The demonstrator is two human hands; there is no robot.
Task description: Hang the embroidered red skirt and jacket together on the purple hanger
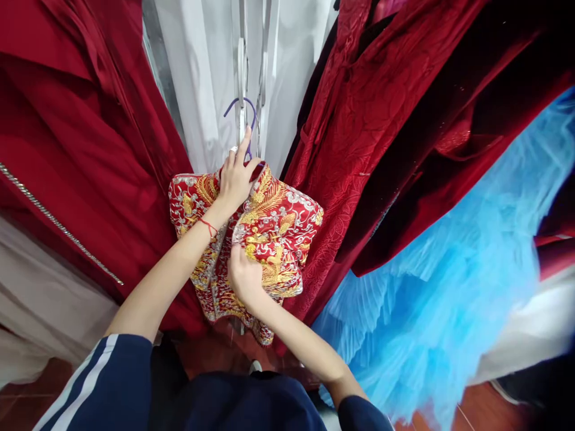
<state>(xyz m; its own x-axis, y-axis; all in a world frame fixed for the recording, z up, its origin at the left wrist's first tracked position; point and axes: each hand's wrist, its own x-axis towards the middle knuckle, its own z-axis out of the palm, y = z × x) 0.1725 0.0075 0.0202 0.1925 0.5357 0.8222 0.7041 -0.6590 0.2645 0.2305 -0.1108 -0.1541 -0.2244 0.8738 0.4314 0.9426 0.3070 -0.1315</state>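
Observation:
A red jacket (274, 230) with gold and silver embroidery hangs on a purple hanger (239, 108) in front of me. My left hand (236, 177) rests on the jacket's collar right under the hanger hook, fingers closed over the neck and forefinger pointing up. A red string circles that wrist. Lower down, my right hand (244, 276) pinches the front edge of the jacket near its middle, fingers closed on the cloth.
Red satin garments (76, 149) hang at the left and dark red velvet and brocade dresses (404, 120) at the right. White fabric (202, 78) hangs behind the hanger. A blue tulle skirt (449, 287) fills the lower right. The floor is reddish tile.

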